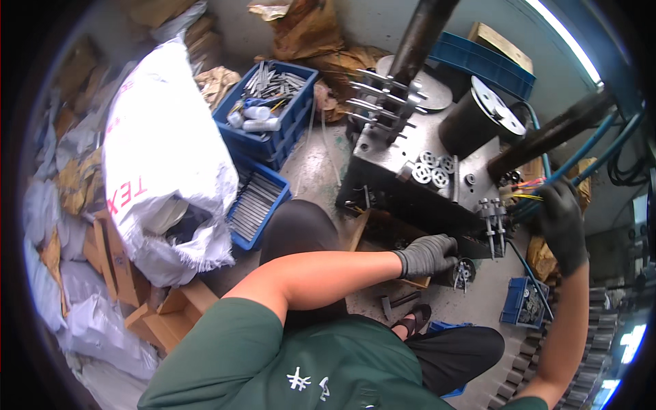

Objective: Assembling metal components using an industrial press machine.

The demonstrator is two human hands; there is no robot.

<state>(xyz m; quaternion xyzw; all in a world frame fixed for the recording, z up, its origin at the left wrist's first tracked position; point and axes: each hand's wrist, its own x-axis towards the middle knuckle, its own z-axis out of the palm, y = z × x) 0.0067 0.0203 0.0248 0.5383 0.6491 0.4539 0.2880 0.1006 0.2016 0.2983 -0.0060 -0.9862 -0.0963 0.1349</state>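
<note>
My left hand (429,257), in a grey glove, is by the front of a heavy steel machine block (410,193). Its fingers are curled, and what they may hold is hidden. Just beside it is a small round container of metal parts (465,273). My right hand (564,222), in a dark glove, is raised at the machine's right end. Its fingers close around coloured wires (529,184), which run out from a pale connector. Several white slotted discs (429,160) lie on the block's top. Bolts with nuts (490,225) stand at its right front corner.
A blue crate of metal pieces (266,85) and a blue tray of metal bars (256,208) stand left. A large white sack (164,150) leans beside them. Thick steel columns (420,41) rise from the machine. A hammer (400,302) lies near my foot; a blue bin (525,302) sits right.
</note>
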